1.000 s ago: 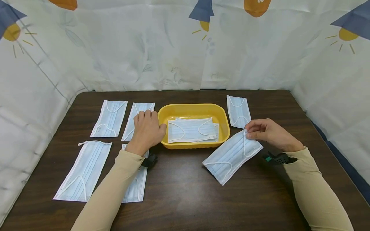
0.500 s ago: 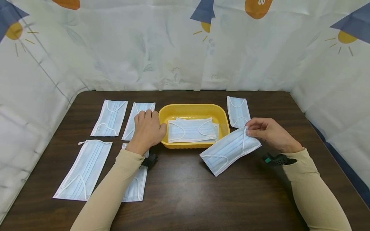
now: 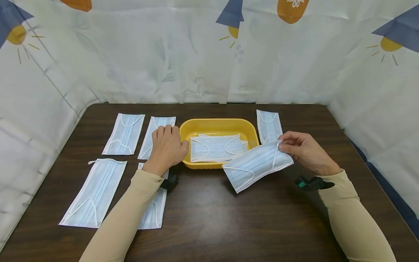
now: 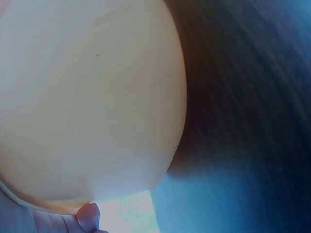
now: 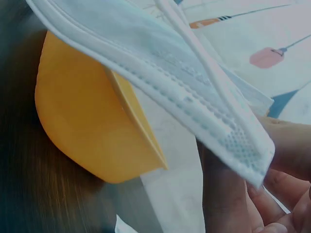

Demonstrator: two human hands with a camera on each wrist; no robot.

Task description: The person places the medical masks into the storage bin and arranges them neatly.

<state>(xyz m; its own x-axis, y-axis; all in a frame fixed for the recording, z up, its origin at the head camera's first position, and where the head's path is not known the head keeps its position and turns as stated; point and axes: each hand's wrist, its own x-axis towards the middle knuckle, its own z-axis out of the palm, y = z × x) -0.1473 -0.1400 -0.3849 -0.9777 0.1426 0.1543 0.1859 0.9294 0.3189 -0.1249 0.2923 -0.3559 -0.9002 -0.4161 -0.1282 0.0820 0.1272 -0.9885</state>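
My right hand (image 3: pixel 304 151) pinches a light-blue pleated face mask (image 3: pixel 258 165) by its right end, between thumb and fingers. The mask slants down to the left, overlapping the front right corner of a yellow plastic basket (image 3: pixel 216 126). Several masks (image 3: pixel 216 147) lie flat inside the basket. At the basket's left end, my left hand (image 3: pixel 167 149) grips the rim, thumb toward the inside. A pale curved surface fills much of the left wrist view, fingertips (image 4: pixel 88 217) at its lower edge. In the right wrist view, the held mask (image 5: pixel 160 82) crosses above the basket (image 5: pixel 87 111).
Behind my right hand, one mask (image 3: pixel 269 123) lies beside the basket. On the left are more masks: one at the back (image 3: pixel 123 134), one nearer (image 3: pixel 95 193), and two partly under my left arm. A patterned white curtain (image 3: pixel 163 54) surrounds the dark wooden table (image 3: pixel 229 225).
My right hand has shifted slightly back and left; the held mask's lower end has lifted and swung toward the basket, now overlapping its front corner. My left hand stays on the rim.
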